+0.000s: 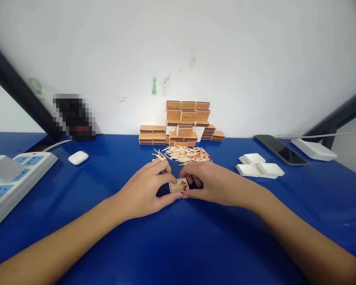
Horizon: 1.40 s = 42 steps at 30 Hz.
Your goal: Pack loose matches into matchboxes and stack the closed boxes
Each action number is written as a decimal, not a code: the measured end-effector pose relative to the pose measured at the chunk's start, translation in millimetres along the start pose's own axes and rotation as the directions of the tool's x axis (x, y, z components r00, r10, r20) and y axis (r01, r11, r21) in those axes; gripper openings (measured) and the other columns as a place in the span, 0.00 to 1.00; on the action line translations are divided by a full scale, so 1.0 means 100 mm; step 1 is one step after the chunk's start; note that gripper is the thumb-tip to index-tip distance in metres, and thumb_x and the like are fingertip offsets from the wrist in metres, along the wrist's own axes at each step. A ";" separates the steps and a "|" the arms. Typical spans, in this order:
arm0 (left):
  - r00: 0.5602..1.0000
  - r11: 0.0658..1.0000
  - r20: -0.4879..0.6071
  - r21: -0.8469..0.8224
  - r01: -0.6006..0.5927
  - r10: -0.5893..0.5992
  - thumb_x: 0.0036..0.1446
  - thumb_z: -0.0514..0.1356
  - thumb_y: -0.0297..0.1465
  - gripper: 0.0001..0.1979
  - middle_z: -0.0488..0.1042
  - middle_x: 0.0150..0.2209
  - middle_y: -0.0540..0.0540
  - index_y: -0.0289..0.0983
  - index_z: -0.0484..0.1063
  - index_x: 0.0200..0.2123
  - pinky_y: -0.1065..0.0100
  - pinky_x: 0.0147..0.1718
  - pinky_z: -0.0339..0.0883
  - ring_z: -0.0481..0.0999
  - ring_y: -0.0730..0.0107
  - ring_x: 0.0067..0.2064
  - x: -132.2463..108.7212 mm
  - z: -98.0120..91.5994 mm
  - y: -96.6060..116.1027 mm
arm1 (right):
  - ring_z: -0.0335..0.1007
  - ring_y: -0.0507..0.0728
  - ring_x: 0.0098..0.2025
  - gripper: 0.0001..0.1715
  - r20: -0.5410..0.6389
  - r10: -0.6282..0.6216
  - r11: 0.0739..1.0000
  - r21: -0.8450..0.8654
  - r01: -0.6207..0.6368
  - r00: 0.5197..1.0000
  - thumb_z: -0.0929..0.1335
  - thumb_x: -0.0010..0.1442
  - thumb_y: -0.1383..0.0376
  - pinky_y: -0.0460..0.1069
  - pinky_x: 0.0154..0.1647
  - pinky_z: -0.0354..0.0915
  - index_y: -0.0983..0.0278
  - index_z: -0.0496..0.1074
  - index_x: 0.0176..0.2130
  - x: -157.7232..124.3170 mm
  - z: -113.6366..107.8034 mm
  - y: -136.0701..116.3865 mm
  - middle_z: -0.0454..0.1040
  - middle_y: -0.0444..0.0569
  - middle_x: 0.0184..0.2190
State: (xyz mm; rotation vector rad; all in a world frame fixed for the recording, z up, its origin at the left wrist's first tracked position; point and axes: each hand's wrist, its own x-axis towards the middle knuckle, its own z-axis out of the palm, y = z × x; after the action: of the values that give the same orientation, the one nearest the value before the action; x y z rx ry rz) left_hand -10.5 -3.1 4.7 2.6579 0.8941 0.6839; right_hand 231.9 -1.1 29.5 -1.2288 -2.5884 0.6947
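Between my two hands, low over the blue table, is a small white matchbox tray [171, 188] with matches [178, 186] lying in it, most red heads to the right. My left hand [150, 188] grips the tray's left side, thumb along the near edge and index finger over the far edge. On the right side, my right hand [207, 182] has its thumb at the near corner and its index finger at the far corner; its other fingers are curled. A heap of loose matches [186, 154] lies just beyond my hands.
Orange-and-brown matchboxes [188, 116] are stacked against the wall. To the right are several white trays [253, 169], a phone [281, 149] and a white box [313, 149]. On the left are a white earbud case [78, 157] and a power strip [32, 176].
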 end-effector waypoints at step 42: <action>1.000 0.999 -0.004 0.043 0.005 -0.005 0.61 0.70 0.43 0.15 0.73 0.43 0.44 0.38 0.76 0.40 0.55 0.47 0.69 0.72 0.57 0.47 0.00 -0.04 -0.07 | 0.67 0.55 0.35 0.22 0.007 0.059 0.998 -0.017 -0.059 0.998 0.78 0.58 0.48 0.49 0.32 0.56 0.61 0.73 0.39 0.02 0.02 -0.02 0.74 0.45 0.35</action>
State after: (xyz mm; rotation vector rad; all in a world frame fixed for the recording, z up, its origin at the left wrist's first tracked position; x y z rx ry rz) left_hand -16.1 2.4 5.9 2.6916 0.9264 0.6765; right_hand 228.7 -1.0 28.7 -1.3151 -2.5779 0.6914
